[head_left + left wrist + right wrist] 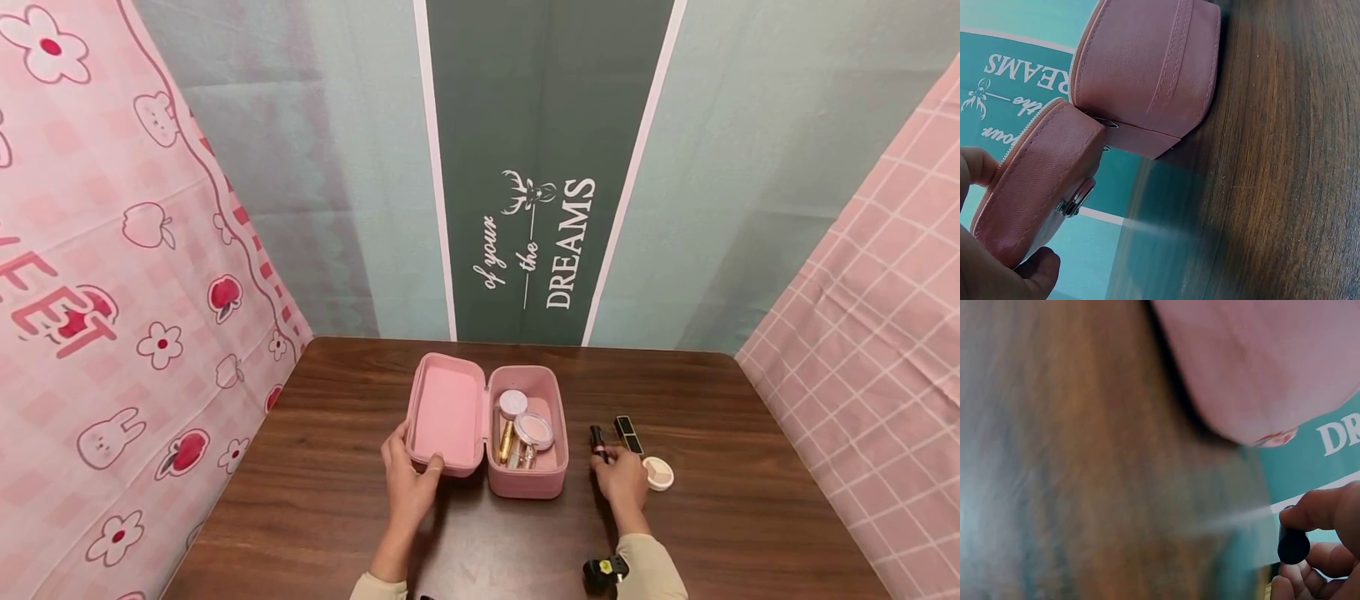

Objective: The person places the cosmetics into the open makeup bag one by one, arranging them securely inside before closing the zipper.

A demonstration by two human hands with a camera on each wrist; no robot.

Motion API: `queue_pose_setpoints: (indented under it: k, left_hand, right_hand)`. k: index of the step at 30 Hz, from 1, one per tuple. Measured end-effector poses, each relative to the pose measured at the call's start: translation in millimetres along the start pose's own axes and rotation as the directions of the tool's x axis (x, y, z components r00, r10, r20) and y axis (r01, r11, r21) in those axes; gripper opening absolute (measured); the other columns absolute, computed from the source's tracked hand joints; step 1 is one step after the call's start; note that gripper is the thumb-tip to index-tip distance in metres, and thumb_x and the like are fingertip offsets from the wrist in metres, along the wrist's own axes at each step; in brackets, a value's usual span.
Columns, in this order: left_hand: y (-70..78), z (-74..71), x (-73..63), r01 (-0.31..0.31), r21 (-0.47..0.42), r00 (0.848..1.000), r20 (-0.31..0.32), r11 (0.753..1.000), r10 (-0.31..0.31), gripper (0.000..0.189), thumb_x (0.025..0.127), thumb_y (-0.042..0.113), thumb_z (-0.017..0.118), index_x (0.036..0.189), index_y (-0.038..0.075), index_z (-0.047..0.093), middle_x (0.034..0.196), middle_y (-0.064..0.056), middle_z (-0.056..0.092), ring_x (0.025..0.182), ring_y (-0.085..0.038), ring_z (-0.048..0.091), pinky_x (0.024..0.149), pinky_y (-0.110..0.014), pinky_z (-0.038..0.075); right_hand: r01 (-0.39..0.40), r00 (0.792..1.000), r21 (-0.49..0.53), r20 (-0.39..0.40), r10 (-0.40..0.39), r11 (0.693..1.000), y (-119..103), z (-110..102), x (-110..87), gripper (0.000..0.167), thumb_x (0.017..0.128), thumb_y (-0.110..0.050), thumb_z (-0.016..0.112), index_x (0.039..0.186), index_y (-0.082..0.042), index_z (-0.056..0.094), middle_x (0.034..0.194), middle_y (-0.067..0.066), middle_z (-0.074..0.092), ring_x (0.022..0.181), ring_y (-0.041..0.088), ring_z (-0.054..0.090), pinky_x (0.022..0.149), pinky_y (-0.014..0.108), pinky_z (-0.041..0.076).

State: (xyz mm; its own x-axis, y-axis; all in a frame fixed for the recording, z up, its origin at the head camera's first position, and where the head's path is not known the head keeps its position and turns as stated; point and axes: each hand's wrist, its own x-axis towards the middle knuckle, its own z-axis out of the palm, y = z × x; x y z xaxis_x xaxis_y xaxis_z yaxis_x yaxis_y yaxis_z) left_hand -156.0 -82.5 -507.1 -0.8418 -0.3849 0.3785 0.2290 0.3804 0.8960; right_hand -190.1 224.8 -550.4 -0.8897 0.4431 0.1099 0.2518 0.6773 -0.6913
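A pink zippered cosmetic case (527,483) stands on the table with its lid (448,412) folded out to the left. My left hand (410,479) grips the lid's outer edge, the thumb on the near rim; in the left wrist view the lid (1041,181) shows a metal handle fitting on its outside. Inside the case lie a round white jar (513,404), a round compact (534,430), a gold tube (506,442) and small clear-and-gold items. To the right of the case, my right hand (622,482) pinches a black lipstick tube (597,440) with a pink band, its dark end (1294,547) facing the right wrist camera.
A black rectangular case with gold trim (628,435) and a round white palette (658,473) lie just beyond and beside the right hand. The brown wooden table (315,517) ends at a printed cloth backdrop (517,317), with pink cloths on both sides.
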Motion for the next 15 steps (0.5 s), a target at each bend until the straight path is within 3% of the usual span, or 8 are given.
queue_pose_setpoints:
  k: [6, 15]
  left_hand:
    - [1.0, 0.7, 0.8, -0.015, 0.006, 1.000, -0.002, 1.000, 0.015, 0.070, 0.065, -0.008, 0.069, 0.130, -0.002, 0.044, 0.120, -0.019, 0.041, 0.110, -0.033, 0.045, 0.089, -0.039, 0.034]
    - [1.1, 0.3, -0.4, -0.013, 0.013, 1.000, -0.002, 1.000, 0.013, 0.070, 0.064, -0.008, 0.069, 0.129, -0.002, 0.044, 0.120, -0.019, 0.041, 0.110, -0.033, 0.045, 0.088, -0.038, 0.034]
  right_hand:
    - [0.035, 0.997, 0.050, -0.070, -0.032, 0.998, -11, -6, -0.7, 0.022, 0.072, -0.012, 0.068, 0.088, 0.004, 0.070, 0.074, 0.014, 0.067, 0.072, 0.041, 0.059, 0.064, 0.048, 0.039]
    - [0.037, 0.999, 0.036, -0.040, -0.035, 0.999, -14, -10, -3.1, 0.024, 0.072, -0.013, 0.068, 0.089, 0.003, 0.071, 0.074, 0.014, 0.067, 0.072, 0.041, 0.059, 0.064, 0.048, 0.039]
